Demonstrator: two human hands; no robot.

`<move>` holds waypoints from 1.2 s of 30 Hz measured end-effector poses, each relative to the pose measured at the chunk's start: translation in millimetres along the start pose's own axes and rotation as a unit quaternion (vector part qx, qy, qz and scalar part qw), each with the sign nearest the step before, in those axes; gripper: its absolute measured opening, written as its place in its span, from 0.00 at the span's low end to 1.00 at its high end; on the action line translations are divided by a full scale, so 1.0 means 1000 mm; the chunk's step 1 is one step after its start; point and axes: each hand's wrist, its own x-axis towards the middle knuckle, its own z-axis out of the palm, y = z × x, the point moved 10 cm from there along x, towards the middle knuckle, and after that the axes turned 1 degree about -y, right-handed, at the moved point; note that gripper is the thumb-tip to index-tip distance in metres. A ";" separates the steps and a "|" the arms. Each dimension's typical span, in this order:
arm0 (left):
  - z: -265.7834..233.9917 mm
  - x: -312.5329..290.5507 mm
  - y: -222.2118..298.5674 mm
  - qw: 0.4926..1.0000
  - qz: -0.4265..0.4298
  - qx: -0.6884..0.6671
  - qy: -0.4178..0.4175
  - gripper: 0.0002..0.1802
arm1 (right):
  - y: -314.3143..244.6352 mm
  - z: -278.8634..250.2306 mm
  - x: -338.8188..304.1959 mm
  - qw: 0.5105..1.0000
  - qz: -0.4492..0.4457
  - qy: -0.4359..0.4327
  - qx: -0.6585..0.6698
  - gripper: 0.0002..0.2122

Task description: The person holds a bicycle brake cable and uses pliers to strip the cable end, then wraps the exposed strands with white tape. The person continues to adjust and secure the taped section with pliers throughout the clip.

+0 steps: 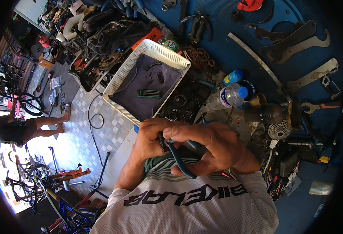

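Note:
My right hand point(218, 148) is closed around pliers point(182, 163) with dark teal handles. One handle runs down along my thumb, and the other shows partly behind the fingers. My left hand point(148, 136) grips a small dark part point(162, 142), whose kind I cannot make out. The plier jaws are at that part, mostly hidden by my fingers. Just beyond my hands stands a white plastic basket point(118, 84) lined with a dark cloth point(128, 99). On the cloth lie a green slotted piece point(148, 93) and several small dark parts point(161, 77).
Right of the basket, a clear plastic bottle point(224, 97) and a small blue bottle point(232, 77) stand on a cluttered bench. A bicycle cassette point(279, 130) sits farther right. Tools hang on the blue wall point(234, 54). At the left are another person point(19, 126) and bicycles point(58, 199).

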 end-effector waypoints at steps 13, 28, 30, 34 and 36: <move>-0.002 0.003 -0.005 1.000 0.013 0.007 0.009 0.22 | 0.008 0.000 0.001 1.000 0.001 0.009 -0.007 0.32; -0.002 0.007 -0.001 1.000 0.000 -0.007 0.026 0.24 | 0.008 0.000 0.000 1.000 -0.017 0.017 0.005 0.30; -0.001 0.007 0.001 1.000 0.002 0.009 0.018 0.23 | 0.008 0.000 0.000 1.000 -0.022 0.017 0.007 0.30; 0.000 0.007 -0.006 1.000 -0.021 0.009 -0.003 0.23 | 0.007 0.001 0.000 1.000 -0.019 0.011 0.002 0.31; -0.001 0.006 -0.003 1.000 0.003 0.019 0.008 0.24 | 0.008 0.001 0.000 1.000 -0.010 0.010 0.004 0.32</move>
